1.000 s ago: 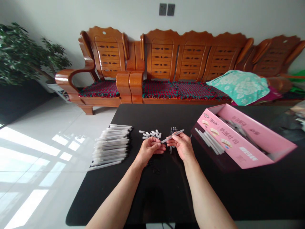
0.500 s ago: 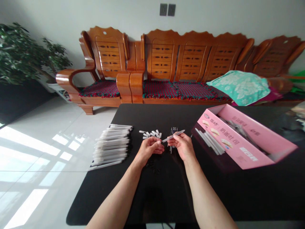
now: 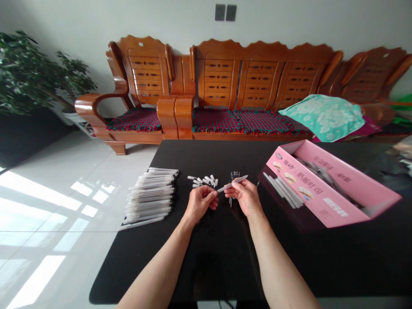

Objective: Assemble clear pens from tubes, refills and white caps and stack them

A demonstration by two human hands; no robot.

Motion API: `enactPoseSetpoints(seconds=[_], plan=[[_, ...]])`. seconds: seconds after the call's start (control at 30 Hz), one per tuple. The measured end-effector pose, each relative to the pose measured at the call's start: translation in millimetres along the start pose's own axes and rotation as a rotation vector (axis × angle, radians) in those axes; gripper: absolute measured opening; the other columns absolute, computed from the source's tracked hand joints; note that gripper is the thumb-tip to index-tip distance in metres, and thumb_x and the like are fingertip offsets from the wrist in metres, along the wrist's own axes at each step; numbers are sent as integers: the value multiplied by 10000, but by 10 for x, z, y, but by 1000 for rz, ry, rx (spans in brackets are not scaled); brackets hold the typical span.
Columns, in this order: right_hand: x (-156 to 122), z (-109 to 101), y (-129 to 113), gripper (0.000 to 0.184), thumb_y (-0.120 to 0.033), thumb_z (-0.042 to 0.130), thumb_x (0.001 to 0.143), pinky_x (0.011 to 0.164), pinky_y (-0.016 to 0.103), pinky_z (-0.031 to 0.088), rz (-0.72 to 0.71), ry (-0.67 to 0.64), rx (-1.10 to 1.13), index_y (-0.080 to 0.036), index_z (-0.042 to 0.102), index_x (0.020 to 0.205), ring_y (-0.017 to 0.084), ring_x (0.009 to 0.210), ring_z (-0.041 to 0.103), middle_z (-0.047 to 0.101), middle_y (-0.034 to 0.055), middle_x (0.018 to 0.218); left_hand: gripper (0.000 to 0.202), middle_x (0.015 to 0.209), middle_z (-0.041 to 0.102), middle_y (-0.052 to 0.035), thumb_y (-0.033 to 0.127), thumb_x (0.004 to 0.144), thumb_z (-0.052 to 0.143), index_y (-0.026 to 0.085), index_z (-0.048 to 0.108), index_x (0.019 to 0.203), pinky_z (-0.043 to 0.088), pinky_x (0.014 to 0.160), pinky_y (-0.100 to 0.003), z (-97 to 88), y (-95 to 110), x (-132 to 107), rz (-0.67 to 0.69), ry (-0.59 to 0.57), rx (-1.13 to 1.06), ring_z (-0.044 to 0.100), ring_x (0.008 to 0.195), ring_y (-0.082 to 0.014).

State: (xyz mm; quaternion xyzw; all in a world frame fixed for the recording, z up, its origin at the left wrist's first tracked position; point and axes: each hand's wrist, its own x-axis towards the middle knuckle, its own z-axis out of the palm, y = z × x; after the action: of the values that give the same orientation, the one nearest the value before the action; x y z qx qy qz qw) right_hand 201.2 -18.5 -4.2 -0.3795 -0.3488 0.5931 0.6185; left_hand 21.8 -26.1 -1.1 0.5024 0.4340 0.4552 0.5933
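Note:
A translucent white pen (image 3: 228, 185) is held at a slant above the table. My right hand (image 3: 243, 195) pinches its middle between thumb and fingers. At its lower left end, my left hand (image 3: 200, 201) has thumb and forefinger closed; any small part between them is hidden. Behind my left hand lie several white pen caps (image 3: 206, 180). Thin pen refills (image 3: 234, 175) with metal tips lie just behind my right hand and are partly covered by it. Small black pieces (image 3: 209, 227) lie on the table below my left hand, hard to make out.
A long row of white pens with black ends (image 3: 149, 193) lies at the left of the black table (image 3: 206, 274). On the right stands an open pink box (image 3: 322, 193) with pen parts inside. Several pale pen barrels (image 3: 283, 189) lie in front of it. Beyond is a wooden bench (image 3: 219, 81).
My left thumb and forefinger have closed in on the pen's lower left end. The pen and my right hand have shifted slightly to the left.

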Motion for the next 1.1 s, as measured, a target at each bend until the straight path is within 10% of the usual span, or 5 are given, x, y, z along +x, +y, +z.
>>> enactPoseSetpoints(seconds=[0.33,0.57,0.87,1.1], plan=[[5,19,-10,278,-304,827,672,478,259,600,31,53,-1,-153,629,794,200,536,718,745,64,650,137,621,669,-1,281,789,700,156,655,825,495,518,-192,18,53,-69,218,93,375,644,528,-124],[4,13,-14,281,-313,825,681,494,268,605,22,63,-9,-162,619,799,204,549,724,744,57,646,453,629,641,-47,543,884,541,115,665,800,480,400,-204,-49,37,-21,53,-28,192,608,484,-130],[-8,35,-13,258,-310,810,707,494,259,603,22,43,-34,-154,631,806,200,560,725,748,67,664,378,599,598,24,381,663,819,129,622,863,486,410,-181,-45,1,25,39,23,36,548,468,-89],[-5,19,-10,262,-315,815,712,494,262,603,15,36,-31,-158,630,811,202,552,724,747,64,665,456,640,637,-47,546,830,612,95,664,791,454,375,-183,-22,59,-29,-52,-104,79,559,451,-95]])
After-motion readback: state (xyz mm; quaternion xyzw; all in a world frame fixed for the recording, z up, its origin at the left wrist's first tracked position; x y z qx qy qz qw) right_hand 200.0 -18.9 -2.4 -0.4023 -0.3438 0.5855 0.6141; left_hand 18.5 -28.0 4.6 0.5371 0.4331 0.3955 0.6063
